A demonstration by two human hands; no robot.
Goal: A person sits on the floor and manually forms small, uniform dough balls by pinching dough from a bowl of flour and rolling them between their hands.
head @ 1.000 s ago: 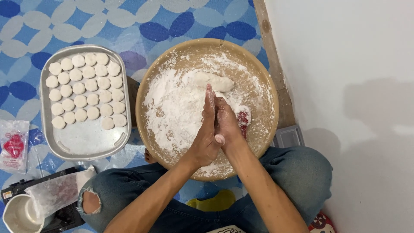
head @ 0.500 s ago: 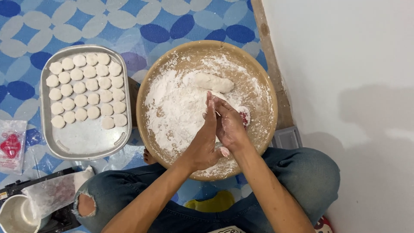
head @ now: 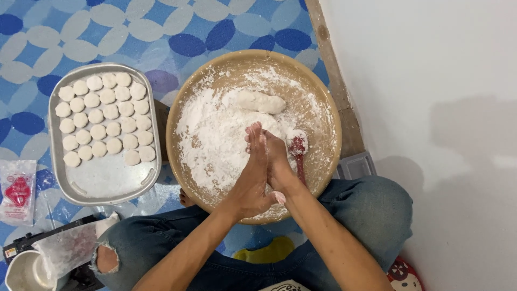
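Where the two palms meet, a small white lump of dough (head: 278,197) peeks out near the heels of the hands, pinched between them over the near right part of the bowl. Both hands are flat, fingers straight and pointing toward the far side, the left hand (head: 252,172) pressed palm to palm against the right hand (head: 279,161) with the lump squeezed between; how much dough sits inside the palms cannot be told.

Beneath the hands lies a round tan bowl (head: 186,102) heaped with white flour (head: 215,134). On the far side of the flour, apart from the fingertips, rests a log of dough (head: 261,101). Just right of the right hand, a red spoon (head: 298,153) lies in the flour, its tip dusted white.

Left of the bowl, a metal tray (head: 102,183) carries rows of flattened dough rounds (head: 102,116) on its far half. Further left, a clear packet with a red label (head: 17,191) lies on the blue patterned mat (head: 177,32). At the near left stands a white cup (head: 21,272).
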